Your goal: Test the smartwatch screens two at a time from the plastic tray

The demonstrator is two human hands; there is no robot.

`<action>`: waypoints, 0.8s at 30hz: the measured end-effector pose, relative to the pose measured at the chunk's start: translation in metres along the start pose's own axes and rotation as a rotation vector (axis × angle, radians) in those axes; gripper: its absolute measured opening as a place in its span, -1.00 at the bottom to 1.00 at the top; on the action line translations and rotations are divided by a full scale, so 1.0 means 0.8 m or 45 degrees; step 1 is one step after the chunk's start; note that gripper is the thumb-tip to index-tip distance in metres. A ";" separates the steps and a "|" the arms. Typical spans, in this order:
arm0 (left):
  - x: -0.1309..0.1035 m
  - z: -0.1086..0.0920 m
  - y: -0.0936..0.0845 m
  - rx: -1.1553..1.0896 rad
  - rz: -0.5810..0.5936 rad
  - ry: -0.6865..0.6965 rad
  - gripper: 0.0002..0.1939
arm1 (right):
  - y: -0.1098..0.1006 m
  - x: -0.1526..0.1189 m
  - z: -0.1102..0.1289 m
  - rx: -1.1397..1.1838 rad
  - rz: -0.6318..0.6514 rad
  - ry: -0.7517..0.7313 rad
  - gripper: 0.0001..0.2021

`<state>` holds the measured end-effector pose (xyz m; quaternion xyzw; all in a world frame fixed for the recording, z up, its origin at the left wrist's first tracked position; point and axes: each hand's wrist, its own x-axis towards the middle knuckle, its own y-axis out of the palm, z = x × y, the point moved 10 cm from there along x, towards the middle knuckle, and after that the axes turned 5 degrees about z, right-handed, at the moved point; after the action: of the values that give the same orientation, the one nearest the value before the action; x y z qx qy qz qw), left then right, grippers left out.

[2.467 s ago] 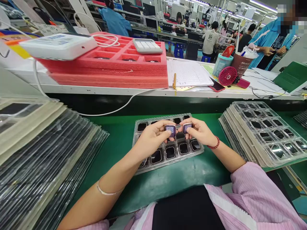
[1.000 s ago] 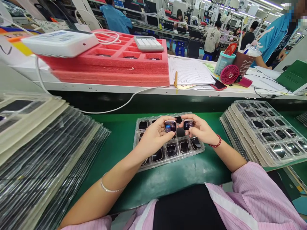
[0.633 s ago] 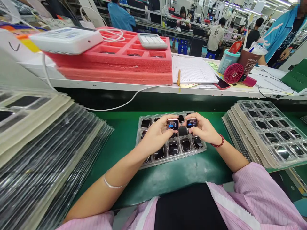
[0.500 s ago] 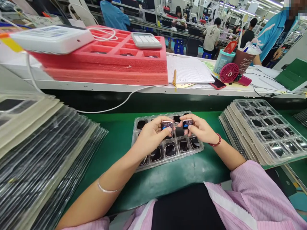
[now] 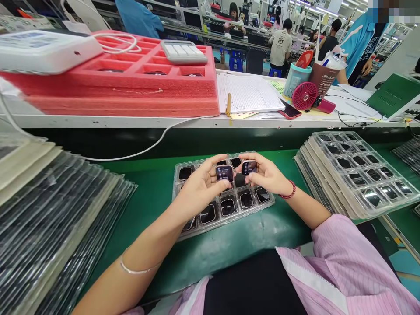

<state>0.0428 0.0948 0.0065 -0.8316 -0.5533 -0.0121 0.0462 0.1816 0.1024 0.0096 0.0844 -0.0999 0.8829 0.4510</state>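
Note:
My left hand (image 5: 205, 186) is closed on a smartwatch body (image 5: 224, 173) without a strap, its screen lit with small text and the thumb at its lower edge. A second lit smartwatch body (image 5: 249, 167) is gripped in my right hand (image 5: 267, 175), thumb on the lower part of its screen. Both watches are held side by side, a little apart, above a clear plastic tray (image 5: 229, 219). Several dark square watch bodies (image 5: 227, 206) lie in the tray's pockets. My hands hide part of the tray's middle.
Tall stacks of clear trays stand at left (image 5: 65, 218) and right (image 5: 356, 175) on the green mat (image 5: 249, 236). On the shelf are red foam (image 5: 131, 94), papers (image 5: 249, 94), a pink fan (image 5: 305, 96) and cups (image 5: 297, 78). A white cable (image 5: 144, 151) hangs down. Other people sit or stand beyond.
Both watch screens now show different content, with the blue patch gone. My hands still hold the two watches over the tray. The whole view has shifted slightly.

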 end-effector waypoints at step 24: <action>-0.002 -0.009 0.005 0.109 0.035 0.030 -0.65 | 0.003 -0.002 0.003 -0.011 0.024 -0.018 -0.73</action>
<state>0.0462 0.0914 0.0134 -0.8362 -0.5412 0.0024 0.0886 0.1807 0.0990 0.0113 0.0876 -0.1078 0.8861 0.4423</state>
